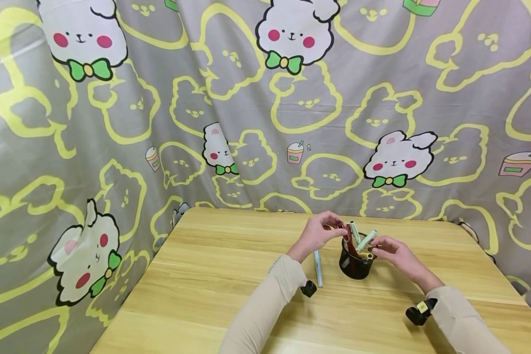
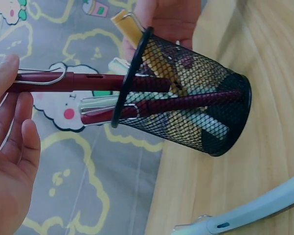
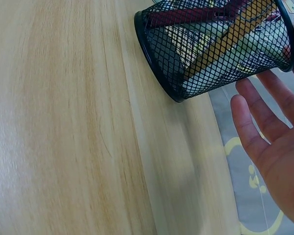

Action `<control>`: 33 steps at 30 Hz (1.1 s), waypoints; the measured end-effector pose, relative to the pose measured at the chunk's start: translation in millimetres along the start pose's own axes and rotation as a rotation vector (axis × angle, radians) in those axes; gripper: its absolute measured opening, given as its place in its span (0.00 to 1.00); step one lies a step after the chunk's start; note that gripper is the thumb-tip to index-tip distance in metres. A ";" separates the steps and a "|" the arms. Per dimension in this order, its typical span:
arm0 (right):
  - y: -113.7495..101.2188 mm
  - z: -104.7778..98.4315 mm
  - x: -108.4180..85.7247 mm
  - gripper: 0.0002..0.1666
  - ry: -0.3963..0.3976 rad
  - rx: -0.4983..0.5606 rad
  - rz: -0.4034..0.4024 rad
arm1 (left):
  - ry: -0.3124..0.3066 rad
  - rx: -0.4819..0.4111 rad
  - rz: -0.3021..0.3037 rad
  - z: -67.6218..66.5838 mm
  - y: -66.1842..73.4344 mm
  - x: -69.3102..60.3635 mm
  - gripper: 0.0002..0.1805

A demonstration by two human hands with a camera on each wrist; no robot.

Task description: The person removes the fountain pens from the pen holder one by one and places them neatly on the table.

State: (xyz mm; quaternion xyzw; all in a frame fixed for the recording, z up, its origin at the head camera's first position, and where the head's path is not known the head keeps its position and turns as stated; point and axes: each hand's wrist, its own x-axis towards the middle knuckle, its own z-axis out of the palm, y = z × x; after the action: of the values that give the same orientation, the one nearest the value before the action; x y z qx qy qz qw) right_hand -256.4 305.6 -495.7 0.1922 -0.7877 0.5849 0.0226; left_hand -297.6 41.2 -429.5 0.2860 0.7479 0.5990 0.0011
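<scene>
A black mesh pen holder (image 1: 354, 268) stands on the table with several pens leaning in it. My left hand (image 1: 317, 236) pinches a dark red pen (image 2: 46, 82) by its clip end; the pen's other end is still inside the holder's rim. Another dark red pen (image 2: 186, 102), a yellow pen (image 2: 128, 30) and pale green pens (image 1: 367, 240) lean in the holder. On the opposite side, my right hand (image 1: 394, 250) is at the rim with its fingers loosely extended; its fingertips are partly cut off in the right wrist view.
Left of the holder, a light blue pen (image 1: 319, 270) lies on the wooden table (image 1: 203, 275). A grey patterned curtain (image 1: 248, 113) hangs behind and along the left side of the table. Both wrists carry small black cameras (image 1: 309, 288).
</scene>
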 end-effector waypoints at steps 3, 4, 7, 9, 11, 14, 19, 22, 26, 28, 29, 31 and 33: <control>-1.2 -0.1 -0.2 0.15 -0.006 -0.002 -0.007 | 0.013 -0.037 0.022 -3.4 2.2 1.6 0.09; -1.4 -0.3 -0.2 0.15 -0.009 -0.002 -0.007 | 0.014 -0.052 0.029 -4.7 3.1 2.1 0.09; -2.3 -0.4 -0.7 0.15 -0.005 -0.001 0.000 | 0.012 -0.090 0.042 -8.6 6.4 2.8 0.08; -2.2 -0.6 -1.1 0.15 -0.005 -0.002 0.004 | 0.007 -0.108 0.045 -11.2 9.0 2.7 0.08; -1.8 -0.6 -1.2 0.15 0.000 0.001 0.008 | 0.009 -0.117 0.047 -13.7 10.6 2.9 0.08; -1.1 -0.5 -1.1 0.15 -0.005 -0.003 0.005 | 0.020 -0.131 0.059 -18.3 14.3 2.7 0.09; -2.2 -0.1 -0.9 0.15 -0.010 -0.004 0.006 | 0.065 -0.172 0.084 -29.2 18.4 3.9 0.11; -3.3 0.1 -0.9 0.15 -0.011 -0.004 0.006 | 0.115 -0.173 0.098 -38.2 20.0 5.2 0.13; -3.6 0.2 -0.9 0.15 -0.008 -0.009 0.008 | 0.164 -0.189 0.093 -51.0 20.2 5.6 0.14; -2.8 0.0 -0.9 0.16 -0.004 -0.017 0.013 | 0.181 -0.220 0.075 -56.9 18.3 5.3 0.15; -2.5 -0.2 -0.8 0.16 0.000 -0.018 0.019 | 0.189 -0.233 0.064 -59.7 17.1 4.7 0.15; -2.1 -0.4 -0.8 0.16 0.002 -0.020 0.028 | 0.209 -0.248 0.036 -64.7 14.0 3.8 0.15; -1.8 -0.7 -0.6 0.16 -0.001 -0.018 0.025 | 0.222 -0.245 0.012 -68.9 10.1 3.1 0.16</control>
State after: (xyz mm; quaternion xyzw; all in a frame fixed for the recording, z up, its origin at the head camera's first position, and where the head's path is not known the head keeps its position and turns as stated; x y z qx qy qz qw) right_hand -255.3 306.0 -494.0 0.1825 -0.7954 0.5777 0.0169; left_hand -319.6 -18.0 -399.9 0.2200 0.6630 0.7138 -0.0503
